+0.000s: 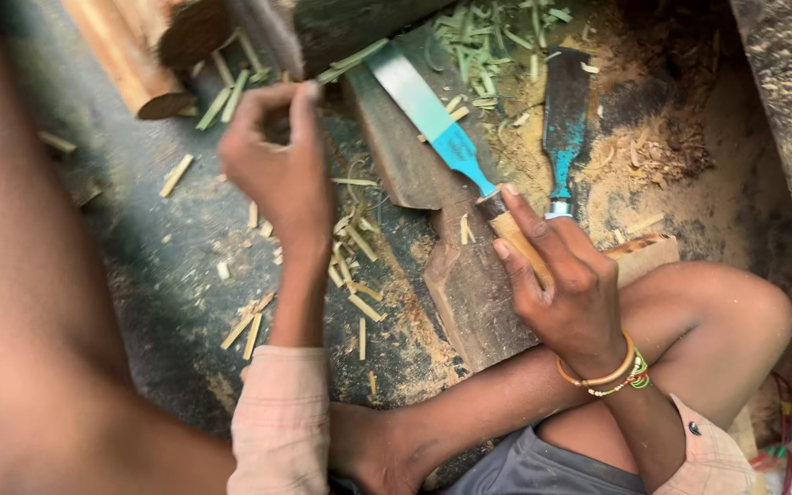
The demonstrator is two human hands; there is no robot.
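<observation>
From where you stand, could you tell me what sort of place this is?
Probably a floor-level bamboo or wood craft workspace. The right hand grips a broad-bladed knife over a worn wooden block, a second blade lies nearby, and split strips and sawdust litter the ground.

wooden plank point(469, 275) ahead, open floor point(167, 238) left

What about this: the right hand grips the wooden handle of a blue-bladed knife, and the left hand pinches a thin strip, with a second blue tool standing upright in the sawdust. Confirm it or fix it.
One detail is wrong. The second blue tool is not standing upright; it lies flat on the sawdust, as the head view shows. The rest holds: the right hand grips the knife by its wooden handle, and the left hand pinches a thin strip.
</observation>
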